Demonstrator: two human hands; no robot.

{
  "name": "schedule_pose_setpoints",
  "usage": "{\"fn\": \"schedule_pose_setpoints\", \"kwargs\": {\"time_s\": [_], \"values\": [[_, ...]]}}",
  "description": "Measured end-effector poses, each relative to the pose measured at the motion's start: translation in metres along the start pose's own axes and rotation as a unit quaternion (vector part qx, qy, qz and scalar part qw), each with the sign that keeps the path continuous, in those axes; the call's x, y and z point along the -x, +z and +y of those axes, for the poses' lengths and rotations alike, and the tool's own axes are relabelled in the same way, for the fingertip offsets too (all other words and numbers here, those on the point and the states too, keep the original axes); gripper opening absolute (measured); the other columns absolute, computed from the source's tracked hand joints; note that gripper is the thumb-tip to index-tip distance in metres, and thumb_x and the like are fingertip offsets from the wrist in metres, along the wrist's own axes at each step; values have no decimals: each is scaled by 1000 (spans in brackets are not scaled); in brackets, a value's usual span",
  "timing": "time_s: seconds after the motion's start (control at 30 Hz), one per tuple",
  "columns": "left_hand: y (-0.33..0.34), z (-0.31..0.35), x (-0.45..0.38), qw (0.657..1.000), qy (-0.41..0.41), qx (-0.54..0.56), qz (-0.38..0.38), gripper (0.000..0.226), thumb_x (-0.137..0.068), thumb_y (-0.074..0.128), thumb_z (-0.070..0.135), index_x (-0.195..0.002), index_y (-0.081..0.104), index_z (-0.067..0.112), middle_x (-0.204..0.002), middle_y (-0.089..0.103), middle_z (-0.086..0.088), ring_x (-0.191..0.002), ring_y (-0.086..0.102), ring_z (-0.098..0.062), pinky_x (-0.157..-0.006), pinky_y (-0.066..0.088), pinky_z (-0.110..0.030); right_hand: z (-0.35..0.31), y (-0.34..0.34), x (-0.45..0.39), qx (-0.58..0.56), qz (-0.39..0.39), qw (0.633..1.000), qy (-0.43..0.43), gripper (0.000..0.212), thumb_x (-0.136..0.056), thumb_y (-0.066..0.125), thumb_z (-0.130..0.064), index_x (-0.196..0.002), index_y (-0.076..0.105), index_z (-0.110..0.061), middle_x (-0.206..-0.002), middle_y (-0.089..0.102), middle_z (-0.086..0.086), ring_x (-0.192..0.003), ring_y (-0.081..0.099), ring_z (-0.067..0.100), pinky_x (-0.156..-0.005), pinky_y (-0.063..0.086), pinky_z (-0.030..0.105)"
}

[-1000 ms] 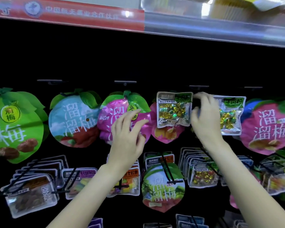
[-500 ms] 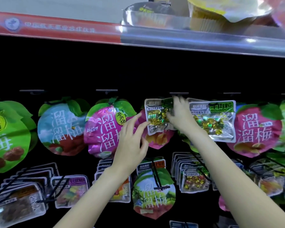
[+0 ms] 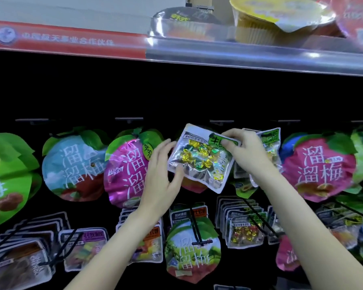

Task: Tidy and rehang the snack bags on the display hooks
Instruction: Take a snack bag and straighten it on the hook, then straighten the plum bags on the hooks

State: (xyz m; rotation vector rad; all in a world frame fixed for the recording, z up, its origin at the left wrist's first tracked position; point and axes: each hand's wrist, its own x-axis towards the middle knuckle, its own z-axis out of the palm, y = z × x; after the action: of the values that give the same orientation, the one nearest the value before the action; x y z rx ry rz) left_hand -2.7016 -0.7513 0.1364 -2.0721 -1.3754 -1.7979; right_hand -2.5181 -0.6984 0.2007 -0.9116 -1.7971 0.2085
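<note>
Two hands on one clear candy bag [image 3: 201, 160], tilted, in front of the upper hook row. My right hand [image 3: 247, 151] pinches its green top corner, grip closed on it. My left hand [image 3: 161, 174] touches the bag's left edge, fingers straight, thumb underneath. Second clear bag [image 3: 269, 143] hangs just behind my right hand. Pink plum bag [image 3: 128, 168] to the left.

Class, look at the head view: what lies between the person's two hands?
The clear candy bag, tilted, left hand at its left edge, right hand pinching its top corner.
</note>
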Motion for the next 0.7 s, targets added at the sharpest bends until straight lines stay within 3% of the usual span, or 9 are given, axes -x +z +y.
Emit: {"fn": "schedule_pose_setpoints", "kwargs": {"time_s": [0.1, 0.17, 0.23, 0.3, 0.4, 0.5, 0.57, 0.63, 0.7], "values": [[3, 13, 1, 996, 12, 92, -14, 42, -85, 45, 42, -124, 34, 52, -137, 35, 20, -127, 32, 8, -104, 29, -13, -1, -15, 9, -27, -38, 999, -17, 16, -95, 52, -13, -106, 64, -12, -100, 65, 3, -83, 59, 26, -67, 44, 34], [5, 18, 2, 989, -4, 146, -21, 49, -83, 56, 40, -125, 35, 52, -132, 38, 26, -126, 40, 1, -100, 42, -29, -1, -23, 13, -20, -52, 997, -45, 14, -94, 52, -12, -102, 63, -14, -95, 64, 2, -79, 59, 17, -65, 43, 32], [6, 22, 0, 979, -26, 201, -11, 53, -83, 66, 33, -125, 36, 46, -125, 45, 27, -116, 50, 3, -89, 49, -22, 1, -32, 17, -22, -67, 995, -68, 12, -94, 52, -10, -98, 63, -14, -91, 63, 0, -69, 56, 8, -61, 41, 23], [4, 26, -2, 963, -63, 260, -21, 57, -79, 70, 31, -123, 35, 45, -120, 53, 14, -101, 61, -1, -78, 52, -18, 7, -42, 21, 1, -65, 995, -79, 12, -93, 54, -8, -98, 64, -13, -79, 60, -9, -56, 53, 7, -53, 38, 15], [10, 26, -3, 950, -101, 267, -125, 68, -71, 71, 30, -125, 34, 49, -120, 60, 2, -97, 66, -9, -78, 54, -25, 18, -46, 29, 58, -75, 992, -84, 15, -91, 57, -10, -103, 67, -9, -66, 50, -24, -53, 47, 0, -55, 33, 15], [24, 27, -1, 961, -75, 209, -164, 67, -77, 75, 36, -127, 35, 55, -135, 50, 8, -106, 61, -11, -91, 51, -39, 31, -49, 31, 30, -51, 995, -83, 19, -91, 58, -11, -109, 64, -10, -90, 59, -17, -74, 55, -5, -67, 43, 11], [29, 27, -1, 964, -76, 196, -161, 66, -75, 73, 42, -125, 34, 58, -138, 46, 8, -113, 57, -16, -97, 46, -47, 43, -59, 27, 33, 67, 995, -63, 24, -91, 58, -10, -115, 60, -11, -107, 60, -3, -96, 55, 4, -82, 47, 19], [34, 25, -2, 967, -80, 170, -169, 68, -75, 73, 44, -125, 31, 60, -140, 45, 6, -119, 53, -24, -99, 43, -53, 56, -71, 22, 54, 158, 986, -4, 32, -91, 58, -12, -122, 55, -8, -118, 58, 5, -109, 52, 18, -89, 41, 24], [36, 21, -1, 966, -81, 156, -188, 70, -75, 72, 43, -126, 28, 62, -140, 44, 8, -122, 50, -29, -99, 42, -55, 64, -74, 19, 41, 150, 987, 40, 46, -90, 61, -18, -131, 45, -6, -128, 53, 8, -120, 48, 22, -93, 36, 23]]}}
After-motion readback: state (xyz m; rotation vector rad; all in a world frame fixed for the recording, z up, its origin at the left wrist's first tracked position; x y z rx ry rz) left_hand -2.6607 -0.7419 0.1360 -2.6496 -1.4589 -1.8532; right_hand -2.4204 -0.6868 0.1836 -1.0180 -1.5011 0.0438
